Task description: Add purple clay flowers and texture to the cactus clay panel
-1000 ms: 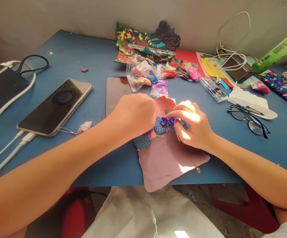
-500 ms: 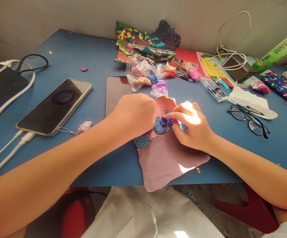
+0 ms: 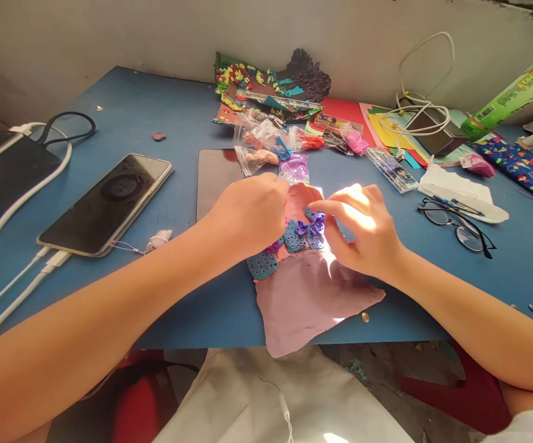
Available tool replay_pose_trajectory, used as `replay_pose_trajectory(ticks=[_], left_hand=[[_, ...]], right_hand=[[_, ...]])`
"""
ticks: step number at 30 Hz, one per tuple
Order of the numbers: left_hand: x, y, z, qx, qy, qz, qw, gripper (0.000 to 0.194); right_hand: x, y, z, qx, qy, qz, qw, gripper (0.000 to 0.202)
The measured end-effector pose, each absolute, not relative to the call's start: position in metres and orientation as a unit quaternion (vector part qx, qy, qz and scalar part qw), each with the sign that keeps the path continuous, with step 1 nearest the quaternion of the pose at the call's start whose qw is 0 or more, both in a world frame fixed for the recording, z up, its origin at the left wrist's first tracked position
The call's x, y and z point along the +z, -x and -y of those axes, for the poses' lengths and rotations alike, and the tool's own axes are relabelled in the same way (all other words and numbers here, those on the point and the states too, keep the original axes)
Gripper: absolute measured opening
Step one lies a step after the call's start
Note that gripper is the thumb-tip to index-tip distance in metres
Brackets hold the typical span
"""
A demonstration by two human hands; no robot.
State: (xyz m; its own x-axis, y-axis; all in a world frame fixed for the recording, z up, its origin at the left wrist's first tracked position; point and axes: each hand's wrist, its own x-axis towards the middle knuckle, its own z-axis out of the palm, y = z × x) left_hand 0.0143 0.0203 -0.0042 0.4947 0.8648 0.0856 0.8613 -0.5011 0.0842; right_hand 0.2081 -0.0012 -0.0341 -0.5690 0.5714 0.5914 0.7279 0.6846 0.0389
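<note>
Left hand (image 3: 259, 206) closed, back to camera; fingertips hidden, can't tell what it pinches. Right hand (image 3: 363, 227): thumb and index apart, beside purple clay flowers (image 3: 316, 223); contact unclear. Flat pink-and-mauve clay sheet (image 3: 312, 301) with blue dotted patches lies at blue table's (image 3: 192, 320) front edge, partly covered by left hand. Dark tablet-like slab (image 3: 217, 178) partly hidden.

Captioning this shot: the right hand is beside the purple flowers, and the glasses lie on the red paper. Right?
Not quite: the head view shows the glasses on the blue table, not the red paper. The right hand is beside the purple flowers.
</note>
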Motion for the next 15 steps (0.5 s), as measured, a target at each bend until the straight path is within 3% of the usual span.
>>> replay_pose_trajectory(ticks=[5,8,10,13,15], left_hand=[[-0.006,-0.013,-0.027,0.086,-0.862,-0.498,0.048,0.048],[-0.004,-0.013,-0.026,0.082,-0.866,-0.492,0.043,0.047],[-0.002,-0.013,-0.024,0.092,-0.863,-0.495,0.037,0.046],[0.002,-0.014,-0.021,0.096,-0.849,-0.520,0.024,0.047],[0.003,-0.014,-0.021,0.087,-0.841,-0.534,0.011,0.046]], right_hand=[[-0.023,-0.235,-0.024,-0.182,0.469,0.822,0.266,0.016],[-0.024,-0.280,-0.049,-0.195,0.547,0.772,0.257,0.027],[-0.025,-0.315,-0.064,-0.193,0.600,0.748,0.210,0.042],[-0.025,-0.358,-0.080,-0.109,0.701,0.702,0.065,0.058],[-0.023,-0.374,-0.085,-0.101,0.710,0.694,0.059,0.059]])
